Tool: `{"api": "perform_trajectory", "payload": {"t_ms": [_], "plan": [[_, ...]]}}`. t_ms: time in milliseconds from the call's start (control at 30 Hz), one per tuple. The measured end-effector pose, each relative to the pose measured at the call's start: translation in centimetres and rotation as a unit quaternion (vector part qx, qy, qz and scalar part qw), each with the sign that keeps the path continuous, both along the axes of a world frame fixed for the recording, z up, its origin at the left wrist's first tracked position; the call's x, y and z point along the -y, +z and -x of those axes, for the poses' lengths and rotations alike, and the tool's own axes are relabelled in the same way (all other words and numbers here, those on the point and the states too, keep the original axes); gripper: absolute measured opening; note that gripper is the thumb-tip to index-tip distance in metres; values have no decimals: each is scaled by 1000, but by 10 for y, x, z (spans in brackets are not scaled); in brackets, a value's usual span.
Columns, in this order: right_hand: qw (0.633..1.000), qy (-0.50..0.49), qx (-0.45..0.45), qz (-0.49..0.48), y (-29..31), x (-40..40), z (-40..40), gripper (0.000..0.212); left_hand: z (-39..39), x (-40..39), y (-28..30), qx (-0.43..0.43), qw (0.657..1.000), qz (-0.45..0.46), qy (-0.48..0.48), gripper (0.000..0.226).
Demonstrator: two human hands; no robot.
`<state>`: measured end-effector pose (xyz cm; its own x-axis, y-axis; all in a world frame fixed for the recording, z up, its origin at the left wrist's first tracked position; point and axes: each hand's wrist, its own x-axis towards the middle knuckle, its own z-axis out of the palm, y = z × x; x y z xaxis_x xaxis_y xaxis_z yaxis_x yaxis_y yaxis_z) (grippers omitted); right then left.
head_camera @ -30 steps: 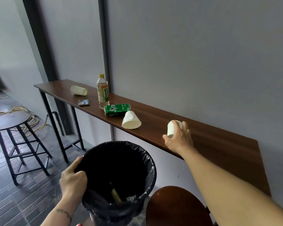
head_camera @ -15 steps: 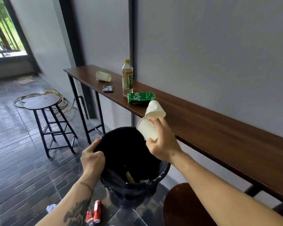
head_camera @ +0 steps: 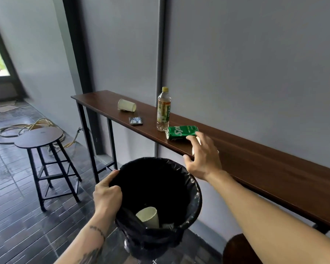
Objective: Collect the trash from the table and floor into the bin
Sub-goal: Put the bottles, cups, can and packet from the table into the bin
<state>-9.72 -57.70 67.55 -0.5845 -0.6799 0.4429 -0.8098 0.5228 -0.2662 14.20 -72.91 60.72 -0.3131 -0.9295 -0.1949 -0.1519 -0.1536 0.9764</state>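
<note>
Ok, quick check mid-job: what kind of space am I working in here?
Probably a casual break or cafe-style area, maybe semi-outdoor. A narrow wall-mounted bar table runs along a plain grey wall, a round bar stool stands on dark tiled floor, and a coiled hose lies near a bright doorway.

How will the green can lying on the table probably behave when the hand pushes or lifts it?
The green can lies on its side on the narrow table, so a push across its length would probably roll it. It looks like thin metal, likely light if empty, and may dent under a hard squeeze. The right hand is open beside it.
</note>
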Motion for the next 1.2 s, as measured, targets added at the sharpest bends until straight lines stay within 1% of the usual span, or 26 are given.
{"api": "perform_trajectory", "payload": {"t_ms": [67,133,233,333,467,600,700,800,867,933,967,1000,1033,1100,1200], "plan": [[994,-90,12,-60,5,9,17,66,-5,19,0,-2,1000,1,-8,76],[982,-148,60,-101,2,15,30,66,-9,32,1,-7,1000,0,-9,76],[968,-186,131,-109,-8,21,41,64,-16,47,4,3,1000,6,-21,76],[964,-203,136,-108,-18,27,45,63,-24,60,5,7,999,6,-38,77],[968,-217,118,-53,-30,36,45,49,-32,75,4,22,999,2,-34,79],[969,-220,110,22,-32,39,36,46,-33,84,2,24,999,-9,-22,77],[975,-173,108,85,-29,53,14,50,-32,91,-2,16,1000,-15,-22,76],[987,-75,121,80,-33,76,-29,58,-31,93,-2,18,1000,-18,-14,74],[985,12,170,24,-41,92,-61,59,-29,95,-1,18,1000,-23,-10,73],[965,94,224,-96,-51,107,-89,66,-27,97,-2,16,1000,-22,-4,72],[950,122,238,-158,-57,113,-98,72,-26,97,-2,15,1000,-21,0,72],[939,140,243,-201,-63,118,-104,76,-26,97,1,14,1000,-25,3,71],[932,150,245,-222,-66,122,-106,79,-25,98,1,13,1000,-25,6,71],[932,158,238,-221,-64,128,-99,81,-24,96,4,8,1000,-24,17,70],[953,170,177,-176,-43,135,-70,77,-20,100,1,20,999,-15,42,69]]}}
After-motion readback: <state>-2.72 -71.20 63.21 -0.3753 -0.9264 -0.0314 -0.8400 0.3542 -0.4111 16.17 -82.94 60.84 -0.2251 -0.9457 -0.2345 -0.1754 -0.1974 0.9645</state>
